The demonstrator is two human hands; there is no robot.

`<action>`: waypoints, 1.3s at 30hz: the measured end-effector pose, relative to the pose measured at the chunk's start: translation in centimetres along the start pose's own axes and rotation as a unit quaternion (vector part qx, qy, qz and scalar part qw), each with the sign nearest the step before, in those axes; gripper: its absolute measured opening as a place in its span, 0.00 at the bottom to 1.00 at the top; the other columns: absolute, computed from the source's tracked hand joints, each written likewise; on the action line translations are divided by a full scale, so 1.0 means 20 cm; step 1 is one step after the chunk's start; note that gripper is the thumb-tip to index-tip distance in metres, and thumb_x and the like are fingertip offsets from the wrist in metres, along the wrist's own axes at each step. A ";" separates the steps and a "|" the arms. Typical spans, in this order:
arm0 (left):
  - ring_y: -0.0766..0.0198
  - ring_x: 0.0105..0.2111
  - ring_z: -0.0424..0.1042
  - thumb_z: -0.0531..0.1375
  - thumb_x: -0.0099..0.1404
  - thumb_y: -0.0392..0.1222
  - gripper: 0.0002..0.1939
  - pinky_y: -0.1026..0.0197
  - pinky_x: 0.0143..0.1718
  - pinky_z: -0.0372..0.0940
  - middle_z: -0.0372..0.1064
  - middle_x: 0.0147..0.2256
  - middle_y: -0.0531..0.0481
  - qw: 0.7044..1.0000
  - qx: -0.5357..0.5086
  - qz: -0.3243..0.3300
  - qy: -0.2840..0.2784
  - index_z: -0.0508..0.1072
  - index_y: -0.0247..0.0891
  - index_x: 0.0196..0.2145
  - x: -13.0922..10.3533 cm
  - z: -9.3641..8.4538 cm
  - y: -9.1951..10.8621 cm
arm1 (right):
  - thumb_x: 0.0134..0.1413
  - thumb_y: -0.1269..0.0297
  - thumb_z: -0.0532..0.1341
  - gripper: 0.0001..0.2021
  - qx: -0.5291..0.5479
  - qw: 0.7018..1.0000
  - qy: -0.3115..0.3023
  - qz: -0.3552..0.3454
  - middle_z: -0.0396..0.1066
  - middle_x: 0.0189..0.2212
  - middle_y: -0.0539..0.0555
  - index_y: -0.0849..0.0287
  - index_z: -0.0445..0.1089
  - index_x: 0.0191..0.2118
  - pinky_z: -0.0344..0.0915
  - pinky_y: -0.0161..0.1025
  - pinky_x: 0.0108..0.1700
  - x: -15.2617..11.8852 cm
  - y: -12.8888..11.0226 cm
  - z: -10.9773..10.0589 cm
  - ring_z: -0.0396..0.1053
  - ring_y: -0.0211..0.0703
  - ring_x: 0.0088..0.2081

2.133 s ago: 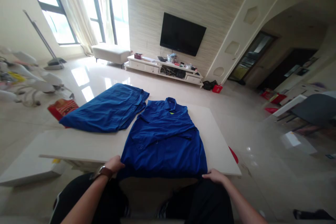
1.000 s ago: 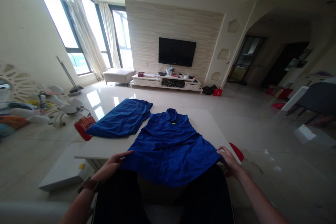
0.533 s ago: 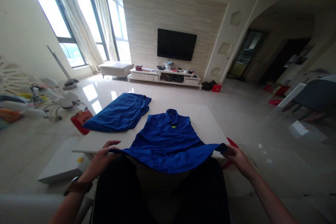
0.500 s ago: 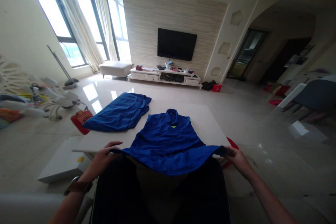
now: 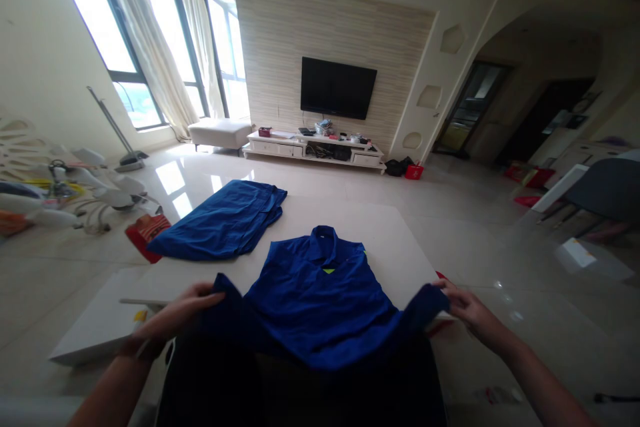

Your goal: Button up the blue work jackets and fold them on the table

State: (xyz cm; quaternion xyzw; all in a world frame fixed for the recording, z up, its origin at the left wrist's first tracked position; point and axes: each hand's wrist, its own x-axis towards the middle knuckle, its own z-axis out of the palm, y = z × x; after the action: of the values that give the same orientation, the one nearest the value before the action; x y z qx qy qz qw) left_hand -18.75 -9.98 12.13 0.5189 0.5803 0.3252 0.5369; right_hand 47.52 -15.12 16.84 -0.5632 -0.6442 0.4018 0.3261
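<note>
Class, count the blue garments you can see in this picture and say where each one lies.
2. One blue shirt lies on the white table, its near hem lifted by the left hand and right hand. One folded blue garment rests at the table's far left corner.

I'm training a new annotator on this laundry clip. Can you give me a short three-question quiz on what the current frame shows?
1. True or false: both hands hold the bottom corners of the blue shirt, lifted off the table.
2. Which lies at the far left of the table? A) a white towel B) a second blue garment C) a laptop
3. Fill in: on the far wall, above the low white cabinet, hangs a black ____.

Key:
1. True: the left hand and right hand each pinch a corner of the hem, while the collar end lies on the table.
2. B
3. television
</note>
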 end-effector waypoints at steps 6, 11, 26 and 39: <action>0.53 0.38 0.75 0.71 0.52 0.61 0.32 0.56 0.38 0.72 0.78 0.41 0.38 0.977 -0.077 0.089 0.178 0.78 0.30 0.43 0.66 0.13 0.41 | 0.56 0.39 0.59 0.28 -0.093 0.969 0.218 0.074 0.78 0.41 0.62 0.62 0.76 0.44 0.71 0.48 0.49 0.86 0.05 0.00 0.74 0.56 0.45; 0.42 0.66 0.60 0.59 0.68 0.50 0.36 0.39 0.64 0.58 0.58 0.66 0.28 0.900 0.152 0.039 0.408 0.56 0.33 0.69 0.97 0.38 0.37 | 0.58 0.50 0.60 0.27 -0.177 0.949 0.245 0.088 0.70 0.57 0.67 0.60 0.70 0.58 0.62 0.54 0.62 1.20 0.21 0.32 0.67 0.59 0.59; 0.25 0.71 0.23 0.56 0.67 0.62 0.40 0.11 0.58 0.33 0.24 0.75 0.50 0.884 0.463 -0.056 -0.025 0.48 0.61 0.72 0.86 0.69 -0.47 | 0.61 0.29 0.48 0.37 -0.397 0.900 -0.162 0.073 0.32 0.76 0.39 0.28 0.44 0.72 0.30 0.71 0.69 0.83 0.76 0.97 0.21 0.63 0.75; 0.43 0.71 0.48 0.56 0.65 0.37 0.35 0.38 0.70 0.47 0.50 0.71 0.37 0.930 0.317 0.174 0.068 0.57 0.37 0.69 0.94 0.86 -0.33 | 0.61 0.33 0.48 0.38 -0.348 0.880 0.066 0.316 0.30 0.76 0.47 0.34 0.43 0.74 0.43 0.73 0.66 1.10 0.87 0.89 0.31 0.71 0.74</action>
State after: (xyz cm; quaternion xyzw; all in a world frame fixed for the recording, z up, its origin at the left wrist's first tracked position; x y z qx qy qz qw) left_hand -1.74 3.24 -3.01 0.7313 0.5892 0.2471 0.2386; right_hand 36.72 4.73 -7.47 -0.8390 -0.5076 0.1956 0.0067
